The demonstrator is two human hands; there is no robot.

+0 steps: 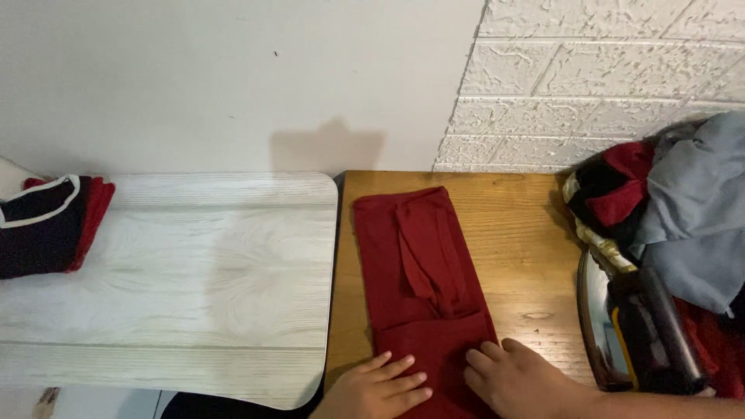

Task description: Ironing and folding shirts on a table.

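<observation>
A dark red garment point(423, 271) lies folded into a long strip on the brown wooden table point(520, 240), running from the wall side toward me. My left hand point(380, 388) rests flat on its near left edge, fingers together and pointing right. My right hand point(516, 376) presses down on the near right part of the cloth, fingers curled onto the fabric. Neither hand lifts the garment.
A whitewashed wooden table point(194, 287) stands to the left, with a folded stack of black and red clothes point(46, 221) at its far left. At the right sits a heap of unfolded grey, red and black clothes point(675, 209) over a dark container point(621, 341). Walls rise behind.
</observation>
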